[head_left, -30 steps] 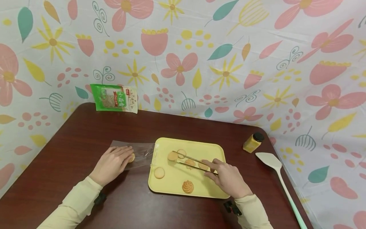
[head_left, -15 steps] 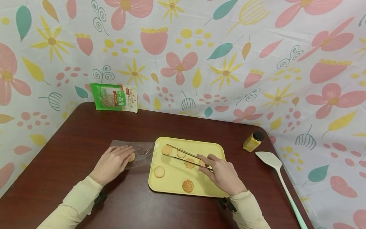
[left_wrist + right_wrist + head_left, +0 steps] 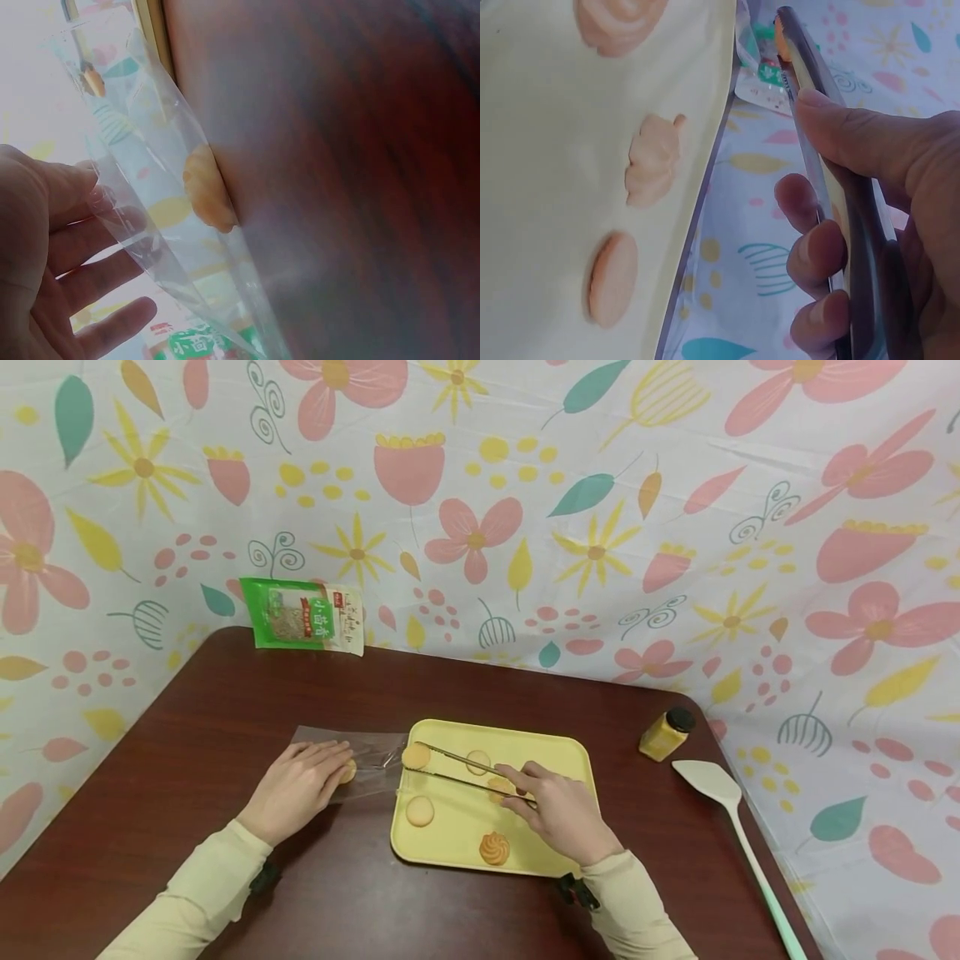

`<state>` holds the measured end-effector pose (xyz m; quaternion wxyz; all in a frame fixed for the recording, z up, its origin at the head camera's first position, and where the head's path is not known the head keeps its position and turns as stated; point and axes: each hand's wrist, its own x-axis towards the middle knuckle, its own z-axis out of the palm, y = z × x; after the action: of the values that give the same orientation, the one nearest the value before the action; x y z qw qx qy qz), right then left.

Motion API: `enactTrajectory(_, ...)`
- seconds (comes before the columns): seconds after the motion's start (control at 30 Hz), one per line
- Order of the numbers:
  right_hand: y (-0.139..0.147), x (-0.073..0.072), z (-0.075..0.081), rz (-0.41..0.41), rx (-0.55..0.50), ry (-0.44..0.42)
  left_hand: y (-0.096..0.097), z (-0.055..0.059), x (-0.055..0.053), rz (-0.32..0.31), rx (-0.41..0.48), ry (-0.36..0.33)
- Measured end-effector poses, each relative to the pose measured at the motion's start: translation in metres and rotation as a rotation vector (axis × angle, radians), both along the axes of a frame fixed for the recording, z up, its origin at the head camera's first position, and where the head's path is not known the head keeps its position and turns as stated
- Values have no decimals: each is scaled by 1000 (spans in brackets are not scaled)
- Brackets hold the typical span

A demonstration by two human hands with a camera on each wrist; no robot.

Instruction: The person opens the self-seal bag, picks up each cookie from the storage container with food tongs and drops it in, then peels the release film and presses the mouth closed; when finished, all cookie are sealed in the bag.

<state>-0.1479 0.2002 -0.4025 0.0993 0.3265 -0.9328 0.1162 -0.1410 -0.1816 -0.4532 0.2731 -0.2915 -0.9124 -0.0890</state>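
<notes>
My left hand [image 3: 296, 787] pinches the edge of a clear plastic bag [image 3: 161, 142] between thumb and fingers; a cookie [image 3: 206, 189] lies inside the bag. My right hand [image 3: 561, 817] grips metal tongs [image 3: 810, 56], thumb on one side and curled fingers on the other. Between the tong tips is a round cookie [image 3: 416, 756], above the left edge of the yellow tray [image 3: 555, 762], close to the bag's end. On the tray rest a round cookie [image 3: 420, 811], a swirled cookie [image 3: 494, 848] and others partly covered by the tongs.
A small jar [image 3: 664, 735] with a black lid and a white spatula [image 3: 712, 781] with a green handle lie at the table's right side. A green packet [image 3: 300, 616] leans on the floral cloth [image 3: 465, 460] at the back left.
My right hand has moved left with the tongs, carrying the round cookie from over the tray's middle to its left edge. My left hand and the bag stay in place.
</notes>
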Motion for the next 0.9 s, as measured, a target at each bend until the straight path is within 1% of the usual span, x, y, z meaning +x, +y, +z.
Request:
enactTrajectory(0.2,-9,-2,-5,31,-7,13,0,0,1,1,-2,-8)
enactTrajectory(0.43,-19,-3,-10,35,-17,13,1,1,1,6,5,-27)
enactTrajectory(0.67,-25,-5,-14,41,-13,1,1,1,1,-1,11,-15)
enactTrajectory(0.9,-23,-6,-14,22,-14,-5,5,-1,0,-6,83,-14)
